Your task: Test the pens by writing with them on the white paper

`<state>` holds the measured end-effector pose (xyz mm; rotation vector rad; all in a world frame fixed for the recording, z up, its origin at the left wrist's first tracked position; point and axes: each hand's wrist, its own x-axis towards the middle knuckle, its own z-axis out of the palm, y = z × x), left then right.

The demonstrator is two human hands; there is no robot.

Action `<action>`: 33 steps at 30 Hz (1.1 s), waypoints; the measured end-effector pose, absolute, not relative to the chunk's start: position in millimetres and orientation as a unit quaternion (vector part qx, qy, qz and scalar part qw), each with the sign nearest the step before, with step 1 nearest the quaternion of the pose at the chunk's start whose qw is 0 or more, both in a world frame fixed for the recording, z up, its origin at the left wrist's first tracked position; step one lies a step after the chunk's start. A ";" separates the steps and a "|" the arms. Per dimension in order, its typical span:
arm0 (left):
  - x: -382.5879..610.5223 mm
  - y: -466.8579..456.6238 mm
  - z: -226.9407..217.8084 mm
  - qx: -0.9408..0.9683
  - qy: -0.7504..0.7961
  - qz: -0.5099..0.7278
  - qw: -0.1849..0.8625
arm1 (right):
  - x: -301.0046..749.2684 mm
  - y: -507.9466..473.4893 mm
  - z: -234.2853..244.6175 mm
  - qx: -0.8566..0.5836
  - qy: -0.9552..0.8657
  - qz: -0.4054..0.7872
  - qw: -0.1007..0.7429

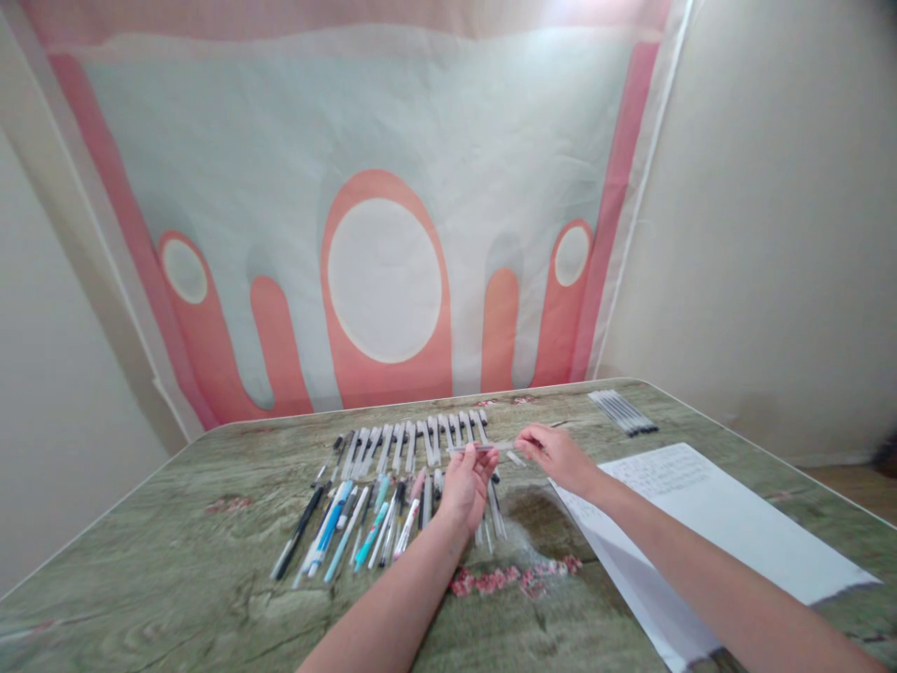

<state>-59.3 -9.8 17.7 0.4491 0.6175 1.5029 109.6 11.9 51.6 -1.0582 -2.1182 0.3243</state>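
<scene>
- Head view: my left hand (pixel 466 486) and right hand (pixel 559 455) meet above the green marbled worktop (pixel 175 570), with a clear pen (pixel 485 448) stretched level between them.
- My left hand is curled around one end of the pen. My right hand pinches the other end between thumb and fingertips. Neither palm touches the worktop.
- The pen hangs crosswise just over the far row of pale pens (pixel 413 439). A fan of coloured pens (pixel 350 528) lies just left of my left wrist.
- As I judge it, this goes best with a light, even pinch at both ends, keeping the barrel level and clear of the rows below so nothing is knocked out of line.
- A bundle of dark refills (pixel 622 412) lies well apart at the far right corner, and a white sheet (pixel 707 523) lies beneath my right forearm.
</scene>
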 end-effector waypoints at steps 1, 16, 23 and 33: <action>-59.1 -10.0 18.0 0.201 0.274 0.664 0.666 | 108.8 12.4 49.3 -0.417 -0.822 0.122 0.367; -56.6 -12.9 22.5 0.193 0.279 0.668 0.662 | 111.3 12.0 49.8 -0.418 -0.804 0.207 0.369; -56.2 -11.9 18.6 0.204 0.276 0.668 0.661 | 108.6 14.5 42.9 -0.424 -0.775 0.308 0.353; -56.2 -12.8 19.0 0.214 0.276 0.666 0.659 | 108.2 15.1 41.3 -0.436 -0.793 0.236 0.353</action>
